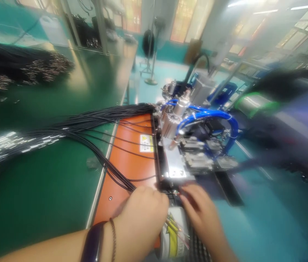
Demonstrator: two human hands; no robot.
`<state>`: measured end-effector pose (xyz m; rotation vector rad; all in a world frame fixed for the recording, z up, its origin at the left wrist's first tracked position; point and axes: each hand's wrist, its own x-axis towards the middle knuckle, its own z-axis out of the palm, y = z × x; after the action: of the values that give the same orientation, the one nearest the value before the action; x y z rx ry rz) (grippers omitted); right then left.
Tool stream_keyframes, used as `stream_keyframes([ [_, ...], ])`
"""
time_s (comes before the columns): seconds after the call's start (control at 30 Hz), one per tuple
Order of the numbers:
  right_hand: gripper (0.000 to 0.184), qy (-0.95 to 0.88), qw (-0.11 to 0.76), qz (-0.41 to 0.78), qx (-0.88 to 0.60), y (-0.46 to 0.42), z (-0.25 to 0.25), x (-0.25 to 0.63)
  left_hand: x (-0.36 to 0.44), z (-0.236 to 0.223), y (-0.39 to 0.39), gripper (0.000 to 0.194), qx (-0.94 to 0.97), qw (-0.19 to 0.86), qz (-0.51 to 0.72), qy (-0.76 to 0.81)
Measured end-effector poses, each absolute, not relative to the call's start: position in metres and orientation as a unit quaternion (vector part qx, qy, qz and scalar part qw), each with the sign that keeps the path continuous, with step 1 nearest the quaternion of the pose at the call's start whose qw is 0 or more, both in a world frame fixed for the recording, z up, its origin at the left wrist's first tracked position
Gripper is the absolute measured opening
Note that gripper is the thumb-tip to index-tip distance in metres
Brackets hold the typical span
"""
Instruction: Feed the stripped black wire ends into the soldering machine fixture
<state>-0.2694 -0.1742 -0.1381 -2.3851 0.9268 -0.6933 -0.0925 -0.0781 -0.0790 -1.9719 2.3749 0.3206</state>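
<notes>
My left hand (145,213) is closed around a bundle of thin black cables (115,174). Their stripped, coloured wire ends stick out past the fist, over a white surface with a yellow arrow (172,236). To its right, my right hand (197,203) has its thumb and fingers bent together at the front end of the machine (173,160); whatever the fingertips hold is too small and blurred to name. Several single cables cross the orange panel (134,145) and enter the black edge of the machine in a row.
A thick bunch of black cables (102,114) runs over the panel from the green table (52,203). Blue air hoses (211,114) arch above metal cylinders. More cables with metallic ends (47,67) lie at the back left. A green-rimmed wire spool (255,103) stands right.
</notes>
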Motion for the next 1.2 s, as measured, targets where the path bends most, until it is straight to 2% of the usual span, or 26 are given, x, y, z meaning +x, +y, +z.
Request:
stream_keyframes([
  [0.2,0.022,0.274,0.188,-0.339,-0.880,-0.158,-0.127,-0.279,-0.090,-0.079,-0.079,0.023,-0.631,0.012,0.115,0.768],
  [0.47,0.046,0.151,0.213,-0.260,-0.930,-0.159,-0.134,-0.273,-0.076,-0.070,-0.086,0.017,-0.698,-0.053,0.118,0.705],
  [0.8,0.017,0.235,0.333,-0.359,-0.839,-0.161,-0.121,-0.258,-0.076,-0.075,-0.086,0.019,-0.701,-0.143,0.126,0.687],
  [0.93,0.014,0.252,0.369,-0.373,-0.813,-0.160,-0.123,-0.252,-0.079,-0.082,-0.080,0.009,-0.677,-0.123,0.040,0.725],
  [1.03,0.013,0.266,0.417,-0.367,-0.788,-0.157,-0.122,-0.245,-0.084,-0.084,-0.076,0.010,-0.621,-0.139,-0.012,0.771],
  [1.2,0.016,0.243,0.444,-0.401,-0.764,-0.158,-0.115,-0.242,-0.088,-0.081,-0.083,0.023,-0.650,-0.132,0.121,0.738],
])
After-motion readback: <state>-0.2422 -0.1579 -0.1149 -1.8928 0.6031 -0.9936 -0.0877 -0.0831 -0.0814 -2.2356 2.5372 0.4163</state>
